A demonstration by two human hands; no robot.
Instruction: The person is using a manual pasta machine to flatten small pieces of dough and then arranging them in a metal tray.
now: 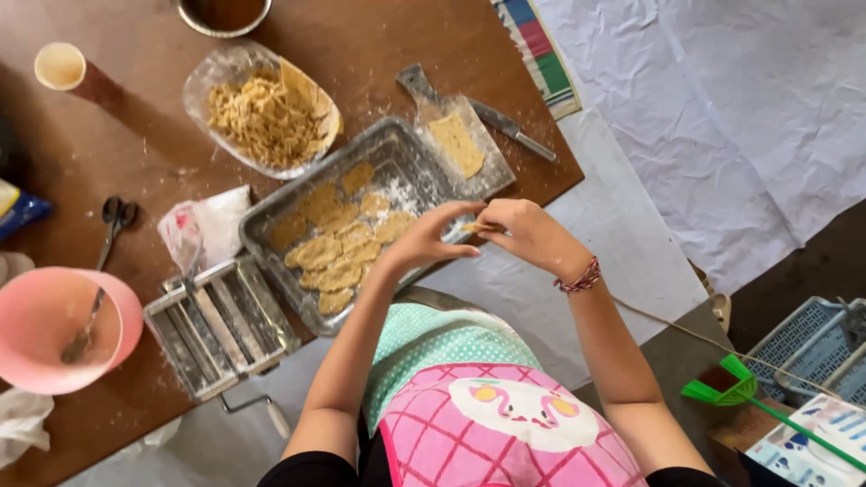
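Packages and printed items around the work table

Blue and yellow packet [18, 209] cut off at the far left table edge; crumpled white plastic bag with red print [200, 227] beside the scissors [115, 221], just left of the metal tray [271, 212]; flat box or booklet with blue and white pattern [812, 444] at lower right, near the green fly swatter [726, 383].

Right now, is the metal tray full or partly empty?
Partly empty: dough pieces cover the tray's near half; the far end shows bare floured metal.

Baking tray [410, 153]: dull floured metal. Table [361, 45]: matt brown wood. Bowl [126, 316]: glossy pink plastic. Pasta roller [221, 325]: bright metal.
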